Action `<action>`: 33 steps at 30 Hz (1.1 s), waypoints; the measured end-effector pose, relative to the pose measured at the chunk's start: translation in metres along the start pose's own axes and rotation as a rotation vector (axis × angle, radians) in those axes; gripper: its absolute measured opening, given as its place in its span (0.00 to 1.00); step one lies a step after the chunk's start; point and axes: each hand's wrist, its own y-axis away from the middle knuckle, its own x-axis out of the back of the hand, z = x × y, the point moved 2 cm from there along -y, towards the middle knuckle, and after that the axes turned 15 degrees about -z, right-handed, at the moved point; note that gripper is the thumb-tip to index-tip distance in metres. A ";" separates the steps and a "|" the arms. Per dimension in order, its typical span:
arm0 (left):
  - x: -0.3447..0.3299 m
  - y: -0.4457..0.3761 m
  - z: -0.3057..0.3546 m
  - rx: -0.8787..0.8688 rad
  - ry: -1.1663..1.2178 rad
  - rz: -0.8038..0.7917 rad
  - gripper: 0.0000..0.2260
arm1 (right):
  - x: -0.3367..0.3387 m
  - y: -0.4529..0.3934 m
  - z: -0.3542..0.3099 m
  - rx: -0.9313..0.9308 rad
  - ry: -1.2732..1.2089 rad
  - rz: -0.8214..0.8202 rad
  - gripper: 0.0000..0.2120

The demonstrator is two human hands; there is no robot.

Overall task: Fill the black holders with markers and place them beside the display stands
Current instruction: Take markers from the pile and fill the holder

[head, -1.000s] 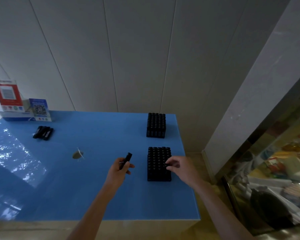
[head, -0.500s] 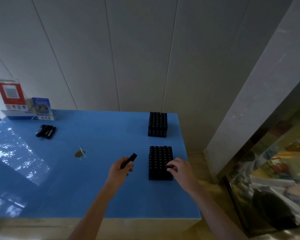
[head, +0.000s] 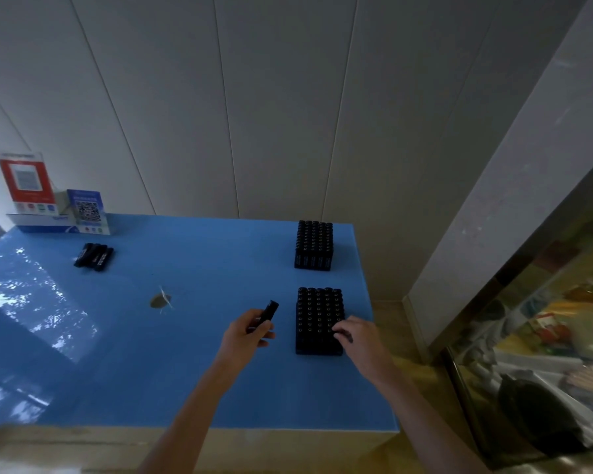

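Note:
My left hand (head: 245,333) grips a black marker (head: 267,313), tip pointing up and to the right, just left of the near black block of upright markers (head: 317,316). My right hand (head: 358,335) rests its fingertips on that block's near right corner; whether it pinches a marker I cannot tell. A second full block of markers (head: 314,244) stands farther back near the table's right edge. Several loose black markers (head: 95,256) lie at the far left, in front of two display stands, one red (head: 26,181) and one blue (head: 89,211).
The blue table (head: 185,371) has a small brown scrap (head: 160,300) near its middle. A white panelled wall rises behind it. To the right stands a pillar and a glass case (head: 545,354) with colourful goods. The table's right edge lies close to both marker blocks.
My left hand tilted the marker further over to the right. My right hand slid from the block's middle right side to its near right corner. The camera shifted slightly.

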 end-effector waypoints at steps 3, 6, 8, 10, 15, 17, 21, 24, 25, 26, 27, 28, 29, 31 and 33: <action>-0.005 0.000 0.004 -0.010 0.060 -0.014 0.07 | 0.005 0.000 -0.003 0.002 0.008 -0.018 0.06; -0.011 0.000 0.011 -0.017 0.045 -0.036 0.06 | 0.014 0.000 -0.010 -0.004 -0.041 0.011 0.05; -0.016 -0.001 0.018 -0.023 0.038 -0.063 0.06 | 0.021 -0.002 -0.017 -0.017 -0.145 0.047 0.06; -0.023 -0.001 0.025 -0.033 0.036 -0.086 0.05 | 0.030 -0.004 -0.029 -0.016 -0.287 0.065 0.06; -0.039 -0.002 0.039 -0.078 -0.065 -0.090 0.06 | 0.049 -0.008 -0.060 -0.004 -0.575 0.021 0.06; -0.043 -0.003 0.042 -0.092 -0.121 -0.078 0.08 | 0.052 -0.008 -0.067 -0.032 -0.639 -0.009 0.09; -0.046 -0.005 0.039 -0.110 -0.233 -0.037 0.12 | 0.054 -0.008 -0.072 -0.070 -0.687 0.006 0.12; -0.046 -0.003 0.039 -0.139 -0.348 -0.035 0.12 | 0.054 -0.009 -0.069 -0.070 -0.710 0.000 0.08; -0.046 -0.002 0.040 -0.147 -0.379 -0.037 0.11 | 0.054 -0.009 -0.068 -0.063 -0.716 -0.010 0.06; -0.046 -0.001 0.041 -0.158 -0.394 -0.040 0.10 | 0.053 -0.009 -0.066 -0.058 -0.721 -0.021 0.05; -0.045 -0.001 0.042 -0.174 -0.404 -0.041 0.09 | 0.053 -0.009 -0.064 -0.054 -0.726 -0.031 0.04; -0.043 0.000 0.042 -0.191 -0.417 -0.039 0.08 | 0.053 -0.009 -0.062 -0.051 -0.722 -0.038 0.04; -0.041 0.000 0.042 -0.204 -0.445 -0.039 0.07 | 0.052 -0.008 -0.059 -0.051 -0.709 -0.042 0.04; -0.034 -0.001 0.040 -0.221 -0.559 -0.036 0.07 | 0.052 -0.007 -0.053 -0.052 -0.660 -0.046 0.07; -0.026 -0.001 0.038 -0.224 -0.697 -0.021 0.09 | 0.052 -0.006 -0.046 -0.049 -0.599 -0.053 0.08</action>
